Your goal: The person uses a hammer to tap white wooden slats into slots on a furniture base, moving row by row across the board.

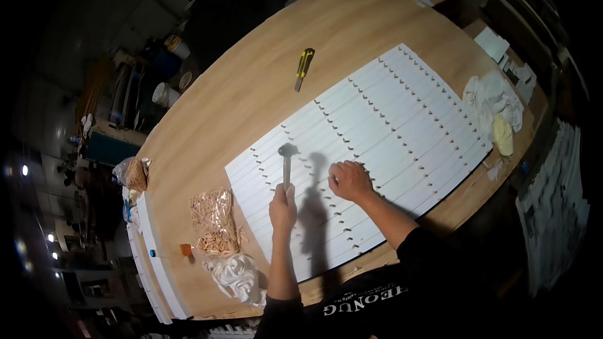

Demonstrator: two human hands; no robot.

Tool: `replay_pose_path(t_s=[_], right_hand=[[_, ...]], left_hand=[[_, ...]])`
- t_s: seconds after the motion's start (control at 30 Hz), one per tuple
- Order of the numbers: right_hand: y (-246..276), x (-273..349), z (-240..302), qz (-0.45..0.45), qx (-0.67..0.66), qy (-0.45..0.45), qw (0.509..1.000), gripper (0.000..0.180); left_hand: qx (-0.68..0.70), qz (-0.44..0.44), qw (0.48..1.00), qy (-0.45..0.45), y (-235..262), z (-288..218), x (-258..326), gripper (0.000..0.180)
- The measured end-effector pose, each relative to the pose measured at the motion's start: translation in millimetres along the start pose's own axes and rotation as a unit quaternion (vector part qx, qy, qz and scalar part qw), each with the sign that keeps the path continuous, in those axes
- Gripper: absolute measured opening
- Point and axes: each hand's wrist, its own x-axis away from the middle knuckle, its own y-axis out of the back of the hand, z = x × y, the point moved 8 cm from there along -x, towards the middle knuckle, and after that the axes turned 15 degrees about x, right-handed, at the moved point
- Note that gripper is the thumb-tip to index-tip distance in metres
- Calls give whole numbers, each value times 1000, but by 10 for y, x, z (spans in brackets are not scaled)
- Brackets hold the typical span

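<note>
A hammer (pixel 287 169) stands nearly upright in the picture, its handle wrapped by the fingers of my left hand (pixel 283 210). Its head is held over a row of narrow white boards (pixel 414 141) laid side by side. Short wooden dowels (pixel 392 129) stick up from these boards in several lines. Over the middle of the boards, my right hand (pixel 350 181) is curled closed beside one line of dowels. What its fingers hold, if anything, is hidden. Shadows of my left arm and the hammer fall across the boards between my hands.
The boards lie on a large wooden tabletop (pixel 239 88). A yellow and black utility knife (pixel 304 69) rests beyond them. At the left are a clear bag of loose dowels (pixel 212 213), a white cloth (pixel 236 279) and a small orange container (pixel 186 250). White rags (pixel 493 103) lie right.
</note>
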Motion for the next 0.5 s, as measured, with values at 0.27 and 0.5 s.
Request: replay_pose_path(t_s=[0.27, 0.5], right_hand=[[-44, -7, 7, 51, -6, -2, 999, 9], [-40, 10, 13, 32, 7, -2, 999, 10]], left_hand=[[-76, 12, 997, 12, -23, 175, 92, 27], [-114, 23, 993, 8, -159, 294, -19, 25]])
